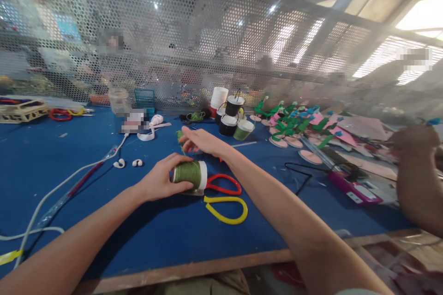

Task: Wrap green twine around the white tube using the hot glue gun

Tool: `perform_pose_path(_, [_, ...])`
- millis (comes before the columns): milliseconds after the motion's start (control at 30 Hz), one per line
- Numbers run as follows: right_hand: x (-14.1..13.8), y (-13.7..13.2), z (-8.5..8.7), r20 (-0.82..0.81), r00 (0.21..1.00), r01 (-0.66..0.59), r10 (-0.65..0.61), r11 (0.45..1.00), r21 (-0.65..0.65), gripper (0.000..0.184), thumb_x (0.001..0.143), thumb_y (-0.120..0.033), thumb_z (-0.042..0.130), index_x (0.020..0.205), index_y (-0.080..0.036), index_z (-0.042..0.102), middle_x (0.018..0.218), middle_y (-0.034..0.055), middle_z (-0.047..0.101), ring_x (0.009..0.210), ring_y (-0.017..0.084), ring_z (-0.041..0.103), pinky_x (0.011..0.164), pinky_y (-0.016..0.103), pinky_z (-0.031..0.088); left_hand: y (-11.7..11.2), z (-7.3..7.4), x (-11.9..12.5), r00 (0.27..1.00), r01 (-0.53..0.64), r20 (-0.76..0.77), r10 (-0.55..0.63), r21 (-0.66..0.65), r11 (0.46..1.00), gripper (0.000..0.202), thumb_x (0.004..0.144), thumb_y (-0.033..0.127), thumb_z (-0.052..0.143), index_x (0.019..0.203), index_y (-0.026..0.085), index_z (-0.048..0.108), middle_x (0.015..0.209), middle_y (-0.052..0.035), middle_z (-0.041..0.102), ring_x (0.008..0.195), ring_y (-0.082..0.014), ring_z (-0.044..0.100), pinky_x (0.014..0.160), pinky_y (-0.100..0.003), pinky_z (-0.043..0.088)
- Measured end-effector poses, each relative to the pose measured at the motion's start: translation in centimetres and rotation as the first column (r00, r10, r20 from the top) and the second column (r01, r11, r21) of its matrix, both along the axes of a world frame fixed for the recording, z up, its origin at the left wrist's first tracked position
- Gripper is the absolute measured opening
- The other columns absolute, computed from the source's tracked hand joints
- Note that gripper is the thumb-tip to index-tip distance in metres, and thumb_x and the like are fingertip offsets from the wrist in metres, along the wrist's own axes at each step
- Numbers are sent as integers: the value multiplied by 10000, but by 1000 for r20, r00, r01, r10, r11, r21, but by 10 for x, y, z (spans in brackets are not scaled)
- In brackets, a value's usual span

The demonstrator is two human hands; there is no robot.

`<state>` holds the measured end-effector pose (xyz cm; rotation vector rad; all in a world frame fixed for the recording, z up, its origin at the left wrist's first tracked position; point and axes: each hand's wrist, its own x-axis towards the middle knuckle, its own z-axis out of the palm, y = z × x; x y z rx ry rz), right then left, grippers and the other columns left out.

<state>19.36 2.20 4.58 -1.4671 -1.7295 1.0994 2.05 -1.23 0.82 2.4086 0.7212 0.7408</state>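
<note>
My left hand (pixel 159 177) is closed round a white cup wrapped in green yarn (pixel 188 175), which lies on its side with the white rim to the right. Just beyond it, my right hand (pixel 198 141) has its fingers curled in at a small bundle of green yarn (pixel 180 138); part of the bundle is hidden behind the fingers. Scissors with a red loop (pixel 226 185) and a yellow loop (pixel 231 210) for handles lie under and beside the cup, their blades mostly covered.
Yarn-wrapped small buckets (pixel 229 125) and stacked white cups (pixel 219 97) stand at the back. Green felt pieces on pink discs (pixel 292 140) crowd the right. White earbuds (pixel 119 163), a cable (pixel 74 173) and a ribbon (pixel 147 135) lie left. Another person's arm (pixel 417 179) is at far right.
</note>
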Motion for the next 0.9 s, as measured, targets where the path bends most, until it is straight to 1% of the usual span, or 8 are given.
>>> perform_pose_path(100, [21,7,3,27,975,217,-220,973,80,588,856,-581,290,834,-95,621,677,91,672,491,100,549,493,201,407,-1,1,0,1000,-8,3,8,7,1000,417,709,334,629,1074,159,527,1002,-83,593,914,-224,574,831,-351,455])
perform_pose_path(167, [29,10,2,14,960,279,-280,959,57,576,866,-567,279,842,-97,610,657,92,666,475,101,551,463,194,397,-2,1,0,1000,-6,10,6,7,1000,421,707,333,632,1073,154,530,1008,-87,593,915,-227,574,828,-352,454])
perform_pose_path(333, [17,20,-9,-10,996,88,-91,985,-151,562,882,-544,263,986,-109,603,682,98,681,525,128,602,472,202,424,-4,2,0,999,-2,32,2,5,1000,419,697,323,639,1067,160,529,1007,-78,592,922,-227,569,839,-357,448])
perform_pose_path(433, [-1,33,-13,119,993,24,-10,993,-116,584,888,-546,223,1072,-135,594,758,104,699,588,146,631,527,227,460,-5,4,-1,999,7,45,-7,1,1000,416,700,315,636,1068,156,523,1026,-81,587,928,-224,563,849,-359,443])
perform_pose_path(533, [-9,51,-10,271,959,80,-79,997,4,547,884,-532,283,1035,-127,618,888,135,693,800,205,650,677,272,474,-6,5,-1,999,4,51,-3,-17,1000,419,699,313,638,1071,160,520,1029,-80,587,924,-223,563,849,-360,443])
perform_pose_path(633, [-3,66,-4,314,931,159,-188,980,117,448,877,-482,379,987,-124,624,1090,154,629,1085,252,539,864,300,400,-5,4,-2,998,-8,67,10,-36,999,427,697,315,642,1074,158,521,1032,-82,586,927,-224,564,849,-359,443])
perform_pose_path(700, [4,71,-3,322,917,197,-234,970,143,436,887,-466,367,979,-117,613,1135,168,601,1134,256,500,889,309,382,-4,4,-2,997,-12,82,15,-42,999,428,696,317,642,1074,156,523,1028,-84,586,926,-225,565,846,-356,445])
perform_pose_path(900, [8,59,-12,267,952,160,-148,987,-25,644,885,-561,146,920,-100,595,817,167,688,643,167,653,575,260,497,-5,2,0,994,-20,111,26,-53,998,421,680,311,651,1061,177,535,1014,-65,598,910,-222,570,842,-353,446])
